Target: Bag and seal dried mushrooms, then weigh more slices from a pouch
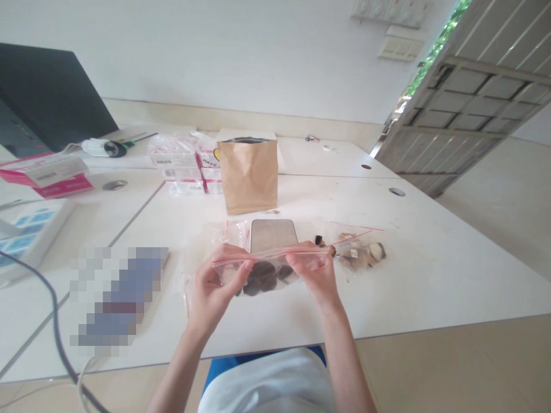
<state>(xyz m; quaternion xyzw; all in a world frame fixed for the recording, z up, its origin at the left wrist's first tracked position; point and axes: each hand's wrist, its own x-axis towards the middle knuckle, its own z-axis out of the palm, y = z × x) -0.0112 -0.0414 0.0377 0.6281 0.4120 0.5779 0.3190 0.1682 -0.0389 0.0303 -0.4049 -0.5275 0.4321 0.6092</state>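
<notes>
From where I stand, the zip bag [260, 281] is held between the person's two hands at the near side of the desk [413, 287], just in front of a flat metal plate [274, 234]. Dark, rounded pieces [263, 276] lie inside it. Whether the bag's lower edge touches the desk cannot be told.

Grip: the left hand [219, 275] is clamped on one end of the red-lined strip [267, 255], the right hand [313, 274] on the other. On each, the thumb lies on the near face, with fingers partly hidden behind the film.

Step in hand, as judged: working the strip along its length; the direction, sealing or parting, is not evident. Good practice calls for a level, taut strip, with one hand anchoring its end while the opposite thumb travels steadily along the line, backed by a finger. The pieces are best kept low, clear of the strip; a fold or trapped fragment would likely spoil the closure.

Pose: both forearms rise from the near edge and converge, the thumbs pointing inward with a span of strip between. The stance appears balanced. Loose pieces [319, 240] and a second bag [360, 253] lie beyond the right hand, near enough to warrant care.
</notes>
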